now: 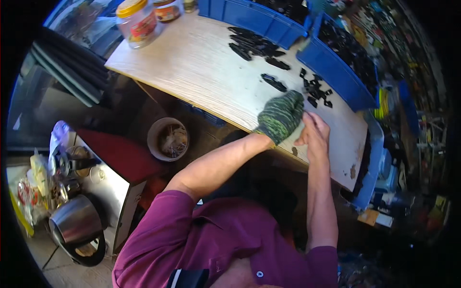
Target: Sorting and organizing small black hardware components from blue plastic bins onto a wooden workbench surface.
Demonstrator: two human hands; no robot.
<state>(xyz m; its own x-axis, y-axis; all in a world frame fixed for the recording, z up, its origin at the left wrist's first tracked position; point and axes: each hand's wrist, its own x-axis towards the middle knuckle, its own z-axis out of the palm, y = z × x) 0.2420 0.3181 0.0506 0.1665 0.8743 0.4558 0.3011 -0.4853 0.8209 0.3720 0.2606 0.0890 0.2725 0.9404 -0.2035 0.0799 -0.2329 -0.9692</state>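
Note:
My left hand (281,115), in a green and black knitted glove, is over the near edge of the table (206,62), with its fingers curled closed. Right beside it, my bare right hand (314,132) has its fingers bent in toward the glove. Whatever they hold between them is hidden. Just beyond the glove lies one long black part (273,82). A cluster of small black pieces (314,89) sits to its right, and farther back is a pile of long, narrow black parts (252,43).
Blue bins full of black parts stand at the back (259,24) and at the right (336,67). A yellow-lidded jar (137,24) is at the far left corner. Below the table edge is a bucket (150,139) with waste; a steel pot (77,221) stands lower left.

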